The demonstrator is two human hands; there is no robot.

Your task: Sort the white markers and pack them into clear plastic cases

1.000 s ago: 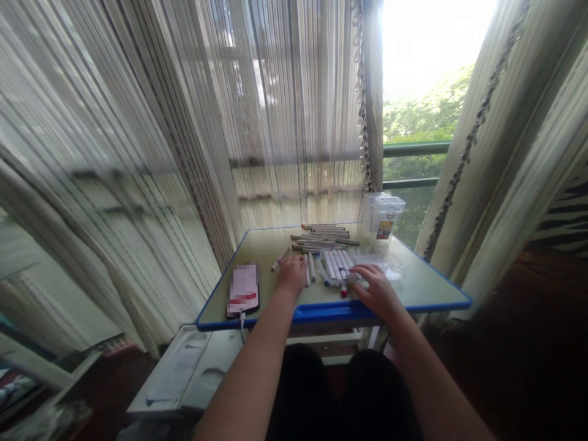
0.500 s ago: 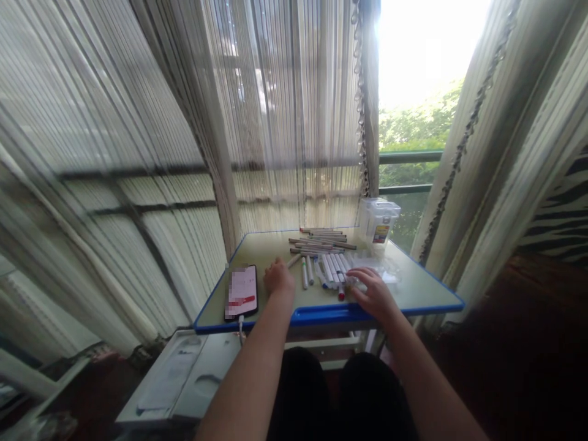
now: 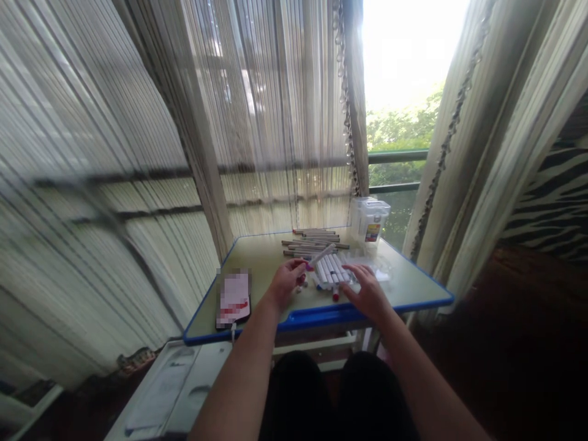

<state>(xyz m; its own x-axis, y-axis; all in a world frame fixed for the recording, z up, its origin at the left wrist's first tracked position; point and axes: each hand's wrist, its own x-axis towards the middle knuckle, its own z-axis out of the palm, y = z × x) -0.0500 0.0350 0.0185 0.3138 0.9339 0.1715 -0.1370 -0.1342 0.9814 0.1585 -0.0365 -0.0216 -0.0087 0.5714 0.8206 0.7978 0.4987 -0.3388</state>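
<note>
One purple-ended marker (image 3: 324, 252) is pinched in my left hand (image 3: 287, 280), gripped near that end, perhaps to leave its barrel free beside the white markers (image 3: 331, 267) on the worktop (image 3: 257, 254). My right hand (image 3: 370, 294), fingers parted, lies at their right edge, seemingly to prevent rolling.

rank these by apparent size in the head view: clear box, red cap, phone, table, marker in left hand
1. Table
2. Phone and clear box: too alike to rank, the phone being nearer
3. Held marker
4. Red cap
</note>
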